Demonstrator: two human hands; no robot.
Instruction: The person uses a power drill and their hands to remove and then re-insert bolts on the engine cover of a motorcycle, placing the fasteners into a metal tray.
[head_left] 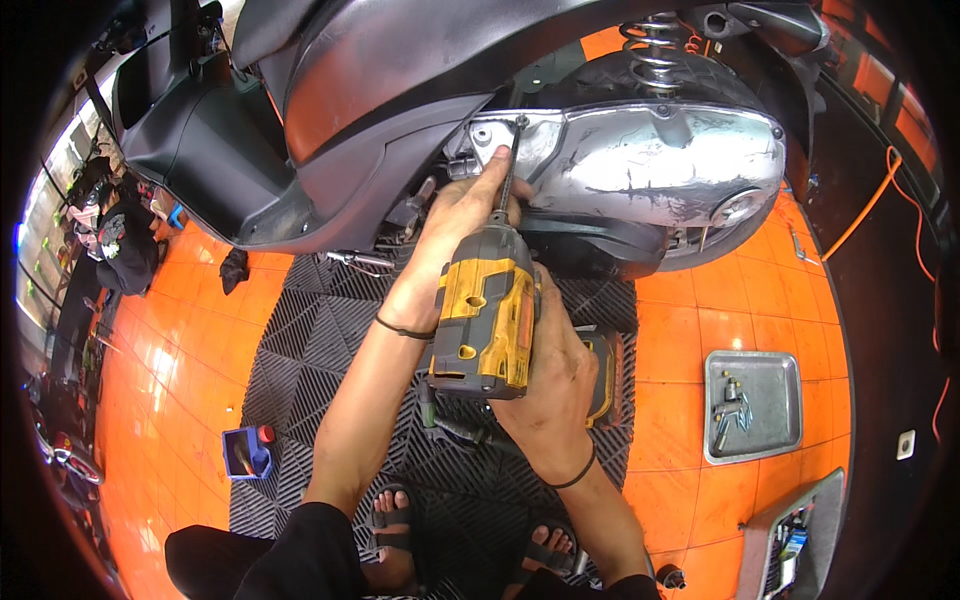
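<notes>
My right hand (555, 370) grips a yellow and black cordless impact driver (480, 310), pointed away from me toward the scooter's side. Its long thin bit (508, 185) reaches up to a bolt (521, 121) on the silver metal transmission cover (650, 165). Around the bit's shaft, my left hand (470, 200) is closed, thumb or finger lying along it just below the bolt. Dark plastic body panels (370, 70) frame the cover on the left and above; a coil shock spring (650, 55) stands behind it. Much of my right hand's fingers is hidden by the tool.
Below lies a black rubber mat (300, 360) on orange tiles (680, 300). A metal tray (752, 450) with small parts and a grey toolbox (770, 535) sit at right, a blue container (240, 450) at left. An orange hose (860, 210) hangs at right; dark clutter (120, 230) is far left.
</notes>
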